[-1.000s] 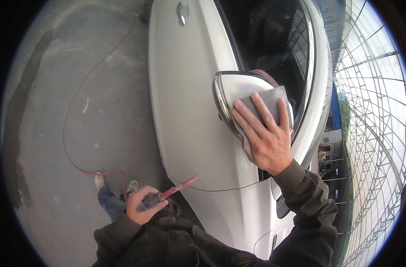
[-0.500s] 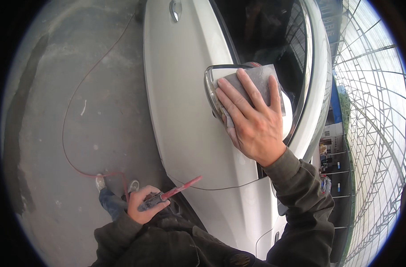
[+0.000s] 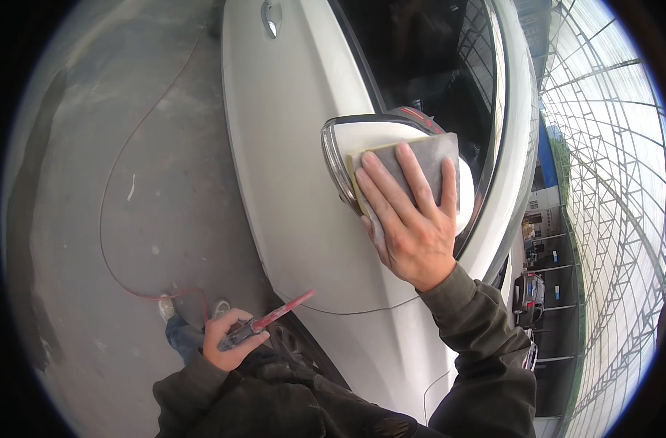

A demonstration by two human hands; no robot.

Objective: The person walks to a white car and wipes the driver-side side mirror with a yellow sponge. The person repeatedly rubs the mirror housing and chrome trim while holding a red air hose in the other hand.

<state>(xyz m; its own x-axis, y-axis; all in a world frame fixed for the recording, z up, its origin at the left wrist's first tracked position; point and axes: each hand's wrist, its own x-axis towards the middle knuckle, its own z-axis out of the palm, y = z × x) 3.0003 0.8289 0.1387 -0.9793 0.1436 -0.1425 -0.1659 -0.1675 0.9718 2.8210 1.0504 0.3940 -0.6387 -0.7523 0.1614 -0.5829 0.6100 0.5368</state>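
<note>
My right hand (image 3: 413, 237) lies with spread fingers over a grey sanding pad (image 3: 436, 151), its thumb hooked around the near left edge. A yellowish layer shows along the pad's far and left rim. The pad rests on the white cover of a car's side mirror (image 3: 358, 131), hiding much of it. At lower left, my left hand (image 3: 225, 352) is closed around an air blow gun (image 3: 238, 336) with a grey, see-through-looking body and a long red nozzle. That nozzle points up and right, in front of the car's side and apart from the mirror.
A white car door (image 3: 289, 146) with a chrome handle (image 3: 271, 20) extends away from me, beside a dark window (image 3: 428, 58). A thin red hose (image 3: 105, 219) loops over the grey floor (image 3: 63, 182) to my left hand. Parked cars (image 3: 528, 299) stand farther right under a latticed roof.
My right hand and the pad have slid nearer to me over the mirror, baring more of its far white part. My left hand still holds the blow gun; the whole view has shifted slightly.
</note>
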